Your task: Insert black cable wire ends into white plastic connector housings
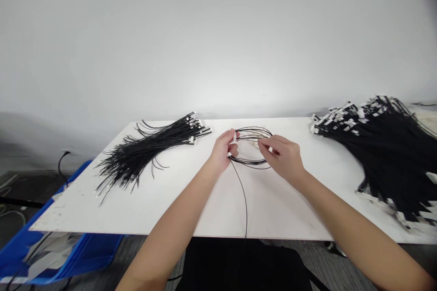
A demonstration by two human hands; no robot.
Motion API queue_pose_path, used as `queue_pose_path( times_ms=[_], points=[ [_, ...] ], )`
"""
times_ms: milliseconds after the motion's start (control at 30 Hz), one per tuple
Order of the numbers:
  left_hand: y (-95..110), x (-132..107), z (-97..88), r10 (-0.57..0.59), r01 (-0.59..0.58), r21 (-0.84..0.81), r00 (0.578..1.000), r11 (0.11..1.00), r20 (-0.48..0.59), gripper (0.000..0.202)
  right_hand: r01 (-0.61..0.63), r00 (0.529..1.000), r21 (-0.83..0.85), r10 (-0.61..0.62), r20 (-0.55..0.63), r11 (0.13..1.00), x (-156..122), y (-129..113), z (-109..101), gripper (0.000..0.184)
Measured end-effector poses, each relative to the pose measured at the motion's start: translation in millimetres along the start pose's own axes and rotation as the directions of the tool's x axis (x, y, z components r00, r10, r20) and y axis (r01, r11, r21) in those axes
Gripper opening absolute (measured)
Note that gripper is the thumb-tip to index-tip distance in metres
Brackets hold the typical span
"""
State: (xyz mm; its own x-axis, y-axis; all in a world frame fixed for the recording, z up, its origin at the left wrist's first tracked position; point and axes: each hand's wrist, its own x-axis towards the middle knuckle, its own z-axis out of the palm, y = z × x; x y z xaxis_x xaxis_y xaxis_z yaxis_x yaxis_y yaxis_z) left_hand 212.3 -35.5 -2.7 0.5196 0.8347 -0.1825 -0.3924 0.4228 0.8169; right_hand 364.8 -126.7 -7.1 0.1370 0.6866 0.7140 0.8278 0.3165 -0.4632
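Between my two hands hangs a looped bundle of thin black wires (251,162), held above the white table. My left hand (223,150) is closed on the loop's left side, where a small white piece shows at the fingertips. My right hand (285,154) pinches the wires on the right side, thumb against forefinger. One loose black wire (245,195) curves down from the left hand past the table's front edge. A small pale object behind the loop is partly hidden by my right fingers, and I cannot make out what it is.
On the left of the white table (164,209) lies a pile of black wires (150,150) with white connectors. A larger pile of black cables (385,150) with white ends covers the right. A blue bin (99,250) stands below the left edge. The wall (218,45) rises behind.
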Motion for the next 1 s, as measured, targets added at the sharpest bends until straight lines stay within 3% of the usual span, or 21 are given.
queue_pose_path(
  times_ms=[267,400,600,767,1000],
  points=[
    [-3,2,-3.0,0.001,-0.001,0.023,1.0,1.0,-0.001,0.032,0.242,0.97,-0.274,-0.229,0.078,0.931,-8,11,0,0.019],
    [-2,2,-2.6,-0.016,0.017,0.029,1.0,0.999,-0.014,0.033,0.294,0.954,-0.282,-0.266,0.136,0.913,-5,10,-4,0.019],
    [-2,3,-2.5,-0.085,0.086,0.025,0.996,0.996,-0.018,0.034,0.378,0.926,-0.312,-0.36,0.115,0.872,-2,11,-7,0.02],
    [-4,5,-4.6,-0.08,0.081,0.049,0.997,0.996,-0.022,0.036,0.381,0.922,-0.301,-0.332,0.2,0.874,-1,15,-8,0.023],
    [-3,4,-2.9,-0.061,0.062,0.032,0.998,0.998,-0.03,0.036,0.425,0.903,-0.338,-0.369,0.218,0.84,1,19,-10,0.023]
  ],
)
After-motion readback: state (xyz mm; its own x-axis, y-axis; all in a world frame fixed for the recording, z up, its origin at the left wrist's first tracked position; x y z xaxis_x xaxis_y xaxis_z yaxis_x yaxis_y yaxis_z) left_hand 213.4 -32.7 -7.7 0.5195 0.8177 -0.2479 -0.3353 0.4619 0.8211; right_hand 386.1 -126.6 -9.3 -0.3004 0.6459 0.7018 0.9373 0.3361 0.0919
